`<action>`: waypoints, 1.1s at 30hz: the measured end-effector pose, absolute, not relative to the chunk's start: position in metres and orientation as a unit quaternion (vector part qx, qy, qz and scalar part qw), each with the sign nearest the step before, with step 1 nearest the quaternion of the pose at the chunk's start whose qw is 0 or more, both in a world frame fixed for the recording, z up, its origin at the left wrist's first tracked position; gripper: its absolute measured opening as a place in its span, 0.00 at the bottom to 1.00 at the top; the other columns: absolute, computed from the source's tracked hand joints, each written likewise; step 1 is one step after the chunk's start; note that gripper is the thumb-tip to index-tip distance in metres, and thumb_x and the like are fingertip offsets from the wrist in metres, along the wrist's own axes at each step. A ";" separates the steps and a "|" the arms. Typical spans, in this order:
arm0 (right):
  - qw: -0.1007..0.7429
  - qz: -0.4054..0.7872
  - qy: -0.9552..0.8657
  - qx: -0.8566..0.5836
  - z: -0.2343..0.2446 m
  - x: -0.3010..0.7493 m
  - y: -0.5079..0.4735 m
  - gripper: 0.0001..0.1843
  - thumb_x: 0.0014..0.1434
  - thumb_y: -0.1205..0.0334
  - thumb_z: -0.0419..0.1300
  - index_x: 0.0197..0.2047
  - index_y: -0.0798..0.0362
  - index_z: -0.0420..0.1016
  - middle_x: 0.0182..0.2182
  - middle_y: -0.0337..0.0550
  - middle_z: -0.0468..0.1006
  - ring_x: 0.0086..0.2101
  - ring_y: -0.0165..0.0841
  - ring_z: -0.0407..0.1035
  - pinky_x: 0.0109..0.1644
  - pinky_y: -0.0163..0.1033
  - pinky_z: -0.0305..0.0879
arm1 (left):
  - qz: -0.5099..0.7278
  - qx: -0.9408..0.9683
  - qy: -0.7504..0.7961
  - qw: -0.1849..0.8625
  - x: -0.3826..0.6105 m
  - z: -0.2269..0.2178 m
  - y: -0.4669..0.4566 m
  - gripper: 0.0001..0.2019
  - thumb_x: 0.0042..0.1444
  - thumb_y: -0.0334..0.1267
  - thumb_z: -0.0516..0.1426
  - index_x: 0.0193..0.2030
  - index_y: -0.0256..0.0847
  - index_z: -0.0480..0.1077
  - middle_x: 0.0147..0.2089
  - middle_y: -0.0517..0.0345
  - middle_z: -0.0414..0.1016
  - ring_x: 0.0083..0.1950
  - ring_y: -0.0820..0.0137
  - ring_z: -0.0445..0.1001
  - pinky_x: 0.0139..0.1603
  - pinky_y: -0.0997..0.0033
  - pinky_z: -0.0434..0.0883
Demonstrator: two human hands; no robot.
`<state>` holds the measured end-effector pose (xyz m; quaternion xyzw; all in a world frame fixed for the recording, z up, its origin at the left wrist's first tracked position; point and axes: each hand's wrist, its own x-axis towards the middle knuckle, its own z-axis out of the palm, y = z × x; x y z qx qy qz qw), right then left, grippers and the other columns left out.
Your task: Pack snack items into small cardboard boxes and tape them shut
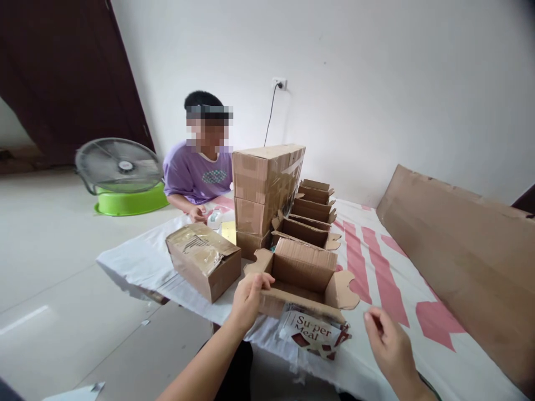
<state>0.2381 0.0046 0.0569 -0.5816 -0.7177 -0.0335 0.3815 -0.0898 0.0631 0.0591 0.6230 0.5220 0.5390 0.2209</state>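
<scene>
An open cardboard box (305,284) stands at the near edge of the table with its flaps up and its inside showing. Its front flap hangs outward and carries a printed "Super Meal" packet or label (313,332). At the box's left front corner my left hand (249,294) has its fingers closed on the cardboard edge. To the right of the box, apart from it, my right hand (388,342) is loosely curled over the table with nothing visible in it. A taped, closed cardboard box (203,259) lies left of the open one.
Behind stand several open boxes (311,214) in a row, beside a tall stack of taped boxes (251,186). Across the table sits a person in a purple shirt (196,172), by a tape dispenser (214,219). A large cardboard sheet (463,256) leans on the right; a fan (121,165) is at left.
</scene>
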 end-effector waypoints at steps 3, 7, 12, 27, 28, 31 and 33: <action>0.430 -0.064 -0.724 -0.536 0.092 0.219 0.034 0.08 0.64 0.56 0.51 0.45 0.48 0.66 0.39 0.48 0.75 0.42 0.40 0.70 0.46 0.46 0.67 | 0.495 0.653 0.531 0.218 -0.093 0.067 0.057 0.21 0.64 0.45 0.42 0.24 0.43 0.65 0.36 0.55 0.80 0.41 0.63 0.76 0.54 0.52 0.66; 0.379 -0.032 -0.763 -0.523 0.108 0.191 0.091 0.22 0.60 0.54 0.57 0.55 0.52 0.63 0.53 0.56 0.71 0.55 0.47 0.64 0.58 0.57 0.62 | 0.332 0.744 0.564 0.137 -0.093 0.081 0.046 0.06 0.54 0.34 0.57 0.27 0.42 0.66 0.44 0.58 0.79 0.50 0.60 0.74 0.62 0.41 0.53; 0.311 0.033 -0.771 -0.554 0.109 0.177 0.127 0.30 0.53 0.55 0.63 0.58 0.55 0.65 0.55 0.58 0.70 0.55 0.49 0.66 0.57 0.57 0.64 | 0.212 0.791 0.573 0.027 -0.086 0.098 0.035 0.03 0.55 0.31 0.58 0.36 0.42 0.69 0.44 0.52 0.77 0.50 0.57 0.73 0.54 0.50 0.63; 0.203 0.060 -0.865 -0.455 0.097 0.170 0.078 0.07 0.63 0.63 0.55 0.40 0.50 0.76 0.41 0.46 0.75 0.44 0.40 0.68 0.51 0.49 0.66 | 0.172 0.838 0.518 -0.013 -0.064 0.085 0.067 0.19 0.65 0.39 0.50 0.60 0.35 0.67 0.50 0.45 0.79 0.49 0.55 0.74 0.47 0.57 0.67; 0.202 0.062 -0.863 -0.459 0.097 0.169 0.080 0.07 0.63 0.63 0.56 0.41 0.50 0.75 0.41 0.46 0.76 0.44 0.40 0.68 0.50 0.49 0.66 | 0.176 0.837 0.518 -0.019 -0.063 0.083 0.067 0.19 0.65 0.39 0.49 0.59 0.35 0.68 0.50 0.45 0.79 0.48 0.55 0.74 0.47 0.57 0.67; 0.214 0.079 -0.847 -0.481 0.097 0.163 0.090 0.09 0.60 0.67 0.57 0.44 0.50 0.74 0.39 0.45 0.76 0.43 0.41 0.68 0.48 0.49 0.66 | 0.195 0.833 0.517 -0.027 -0.062 0.081 0.065 0.19 0.65 0.39 0.48 0.58 0.36 0.69 0.51 0.46 0.79 0.48 0.57 0.74 0.47 0.59 0.66; 0.227 0.098 -0.831 -0.498 0.096 0.157 0.099 0.12 0.58 0.70 0.58 0.45 0.49 0.74 0.38 0.44 0.76 0.41 0.39 0.69 0.47 0.46 0.66 | 0.207 0.832 0.514 -0.026 -0.063 0.080 0.065 0.19 0.65 0.38 0.48 0.58 0.37 0.69 0.51 0.45 0.79 0.47 0.57 0.74 0.46 0.58 0.65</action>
